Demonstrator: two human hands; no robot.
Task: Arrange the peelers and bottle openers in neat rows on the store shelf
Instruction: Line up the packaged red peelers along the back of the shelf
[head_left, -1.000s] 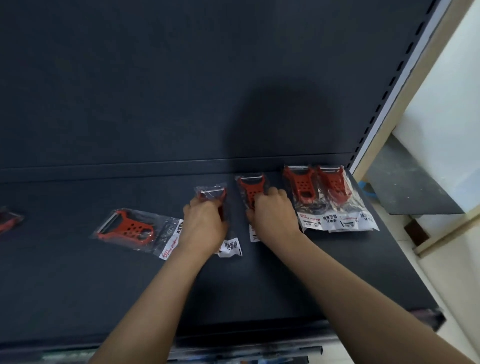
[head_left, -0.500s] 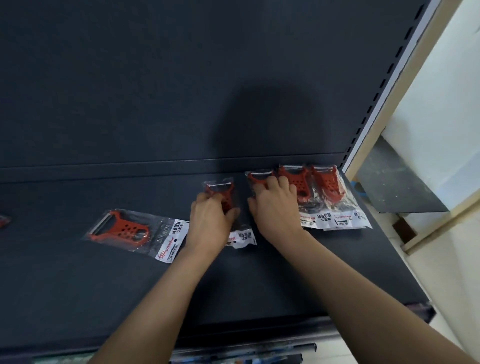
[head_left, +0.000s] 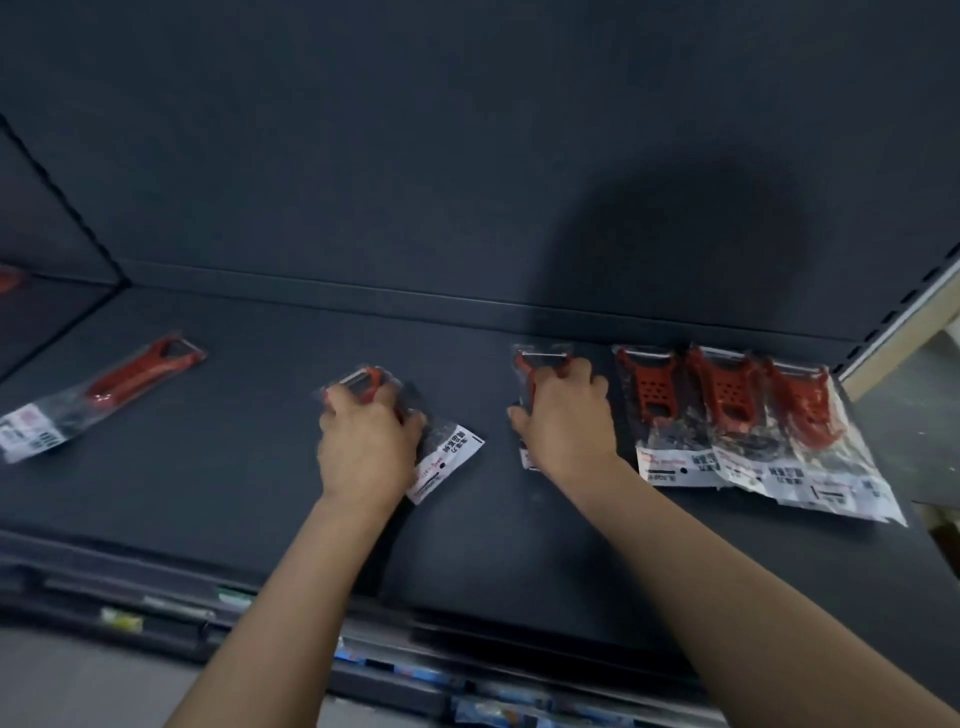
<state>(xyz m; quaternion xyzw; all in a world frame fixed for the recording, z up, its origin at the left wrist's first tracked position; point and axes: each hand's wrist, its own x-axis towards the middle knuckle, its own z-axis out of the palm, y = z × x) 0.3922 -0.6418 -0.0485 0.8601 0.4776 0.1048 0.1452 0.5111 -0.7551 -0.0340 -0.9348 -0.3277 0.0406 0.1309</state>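
Three bagged red peelers lie side by side at the right end of the dark shelf, blades toward the back wall. My right hand grips a fourth bagged peeler just left of that row. My left hand grips another bagged peeler farther left; its white label sticks out to the right, tilted. A long red-handled tool in a bag lies slanted at the far left, apart from both hands.
The shelf's back panel rises right behind the row. A slotted upright bounds the shelf on the right. A red item shows on the neighbouring shelf at the far left. Lower shelf edges with price tags run along the front.
The peeler under my right hand has joined the row, which now holds three. My right hand took over the peeler my left hand held; my left hand shifted to the one farther left.
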